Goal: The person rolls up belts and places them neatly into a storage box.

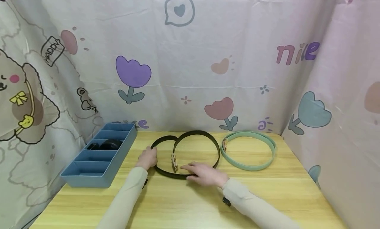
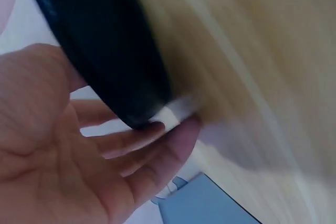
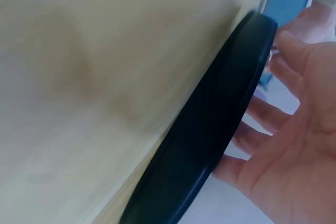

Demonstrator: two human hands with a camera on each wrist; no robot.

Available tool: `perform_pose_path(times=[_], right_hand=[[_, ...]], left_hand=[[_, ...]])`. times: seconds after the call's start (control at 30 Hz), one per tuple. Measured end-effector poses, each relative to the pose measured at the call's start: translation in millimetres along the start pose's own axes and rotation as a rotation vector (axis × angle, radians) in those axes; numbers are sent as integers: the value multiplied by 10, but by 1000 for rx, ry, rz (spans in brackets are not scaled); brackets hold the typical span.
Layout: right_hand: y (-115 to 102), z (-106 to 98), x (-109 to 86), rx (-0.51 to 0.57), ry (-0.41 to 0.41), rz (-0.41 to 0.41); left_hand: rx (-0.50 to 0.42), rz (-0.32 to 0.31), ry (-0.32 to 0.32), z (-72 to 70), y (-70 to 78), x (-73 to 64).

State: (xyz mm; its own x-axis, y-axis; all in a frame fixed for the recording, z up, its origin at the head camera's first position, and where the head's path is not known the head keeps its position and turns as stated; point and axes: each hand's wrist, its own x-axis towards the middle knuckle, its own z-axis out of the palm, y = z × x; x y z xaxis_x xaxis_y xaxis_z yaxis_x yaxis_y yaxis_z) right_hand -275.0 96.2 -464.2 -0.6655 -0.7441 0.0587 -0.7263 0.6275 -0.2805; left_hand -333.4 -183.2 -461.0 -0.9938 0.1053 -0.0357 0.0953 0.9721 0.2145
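Note:
A black belt [image 1: 170,174] stands on its edge on the wooden table in two overlapping loops, one smaller at the left and one larger at the right. Its gold-toned buckle [image 1: 174,162] is inside, near the middle. At the far left curve is my left hand [image 1: 147,158]; in the left wrist view its loosely bent fingers [image 2: 157,174] lie along the outside of the band. My right hand [image 1: 206,174] is at the near side, index finger extended toward the buckle. The right wrist view shows its fingers [image 3: 252,137] spread against the band's outer face.
To the right stands a mint green belt [image 1: 248,167], coiled in a ring on the table [image 1: 190,209]. A blue divided box [image 1: 118,163] at the left holds a rolled black belt [image 1: 111,144] in one compartment. Printed curtains [image 1: 184,41] enclose the back and sides.

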Motion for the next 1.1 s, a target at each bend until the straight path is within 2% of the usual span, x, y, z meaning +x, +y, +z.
perform_pose_path(times=[0.23, 0.37, 0.47, 0.57, 0.7, 0.87, 0.97, 1.1], right_hand=[[-203, 70, 367, -78, -9, 86], [-233, 117, 517, -135, 41, 68], [-168, 109, 529, -122, 94, 25], [-29, 57, 437, -87, 114, -19], [233, -38, 208, -65, 101, -23], [478, -175, -102, -130, 59, -19], [563, -231, -217, -182, 59, -51], [639, -248, -256, -199, 112, -76]], left_hand=[[-38, -27, -30, -31, 39, 28], [-42, -47, -1, -17, 50, -12], [-42, -60, 27, -11, 24, -37], [-43, -77, 59, -13, -35, -54], [-52, -114, 129, -4, -140, -91], [-11, -154, 217, 17, -278, -147], [8, -188, 215, -1, -326, -170], [-18, -219, 123, -24, -340, -192]])
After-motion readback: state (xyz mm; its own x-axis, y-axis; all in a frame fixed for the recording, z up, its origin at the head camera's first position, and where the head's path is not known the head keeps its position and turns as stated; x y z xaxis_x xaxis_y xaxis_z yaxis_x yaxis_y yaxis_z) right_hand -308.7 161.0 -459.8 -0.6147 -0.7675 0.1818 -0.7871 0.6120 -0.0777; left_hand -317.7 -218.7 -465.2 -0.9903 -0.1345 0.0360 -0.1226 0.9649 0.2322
